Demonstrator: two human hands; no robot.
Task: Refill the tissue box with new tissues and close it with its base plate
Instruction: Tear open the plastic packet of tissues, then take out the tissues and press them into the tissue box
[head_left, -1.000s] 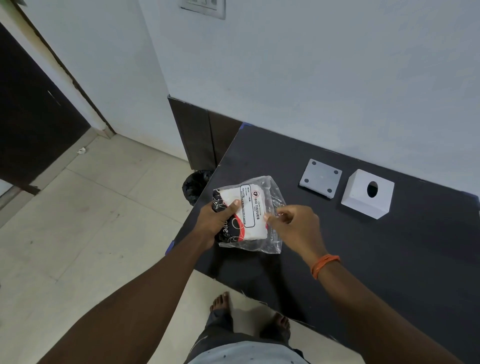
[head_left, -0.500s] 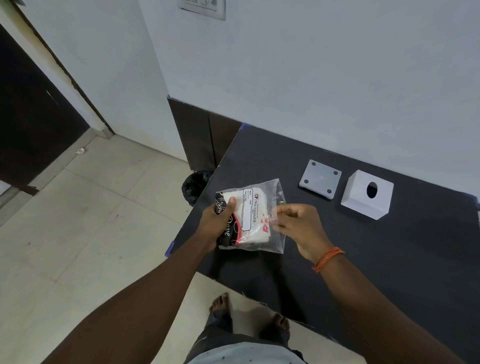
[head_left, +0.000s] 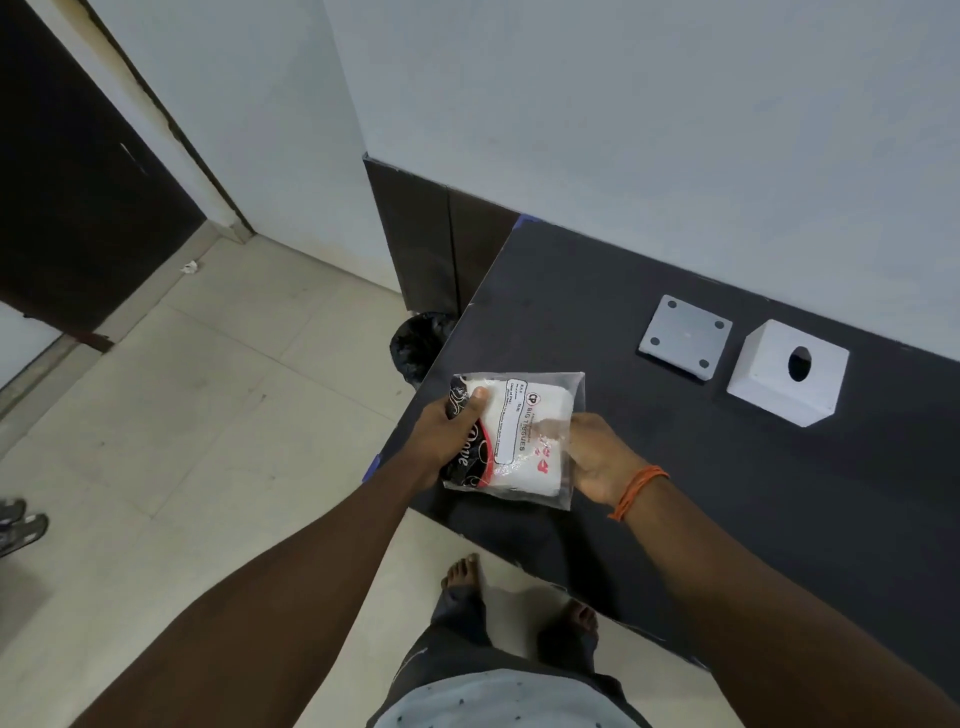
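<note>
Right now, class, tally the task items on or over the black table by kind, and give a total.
Tissue box: 1
Base plate: 1
Tissue pack, held by the left hand and right hand: 1
Total: 3

Table (head_left: 649, 519) mostly bare. Only two things standing on it: base plate (head_left: 684, 336) and tissue box (head_left: 787, 371), side by side near the wall (head_left: 623, 130), narrow gap between them, not touching. Wall closes off the far side right behind both. Wide open dark surface between those two and the near edge, and to the right of the right hand (head_left: 597, 457). Left hand (head_left: 441, 436) and right hand hold the tissue pack (head_left: 514, 436) over the near-left corner, blocking that corner. Left of the table: bin (head_left: 421, 343) tucked against its side, then open floor (head_left: 182, 415).
</note>
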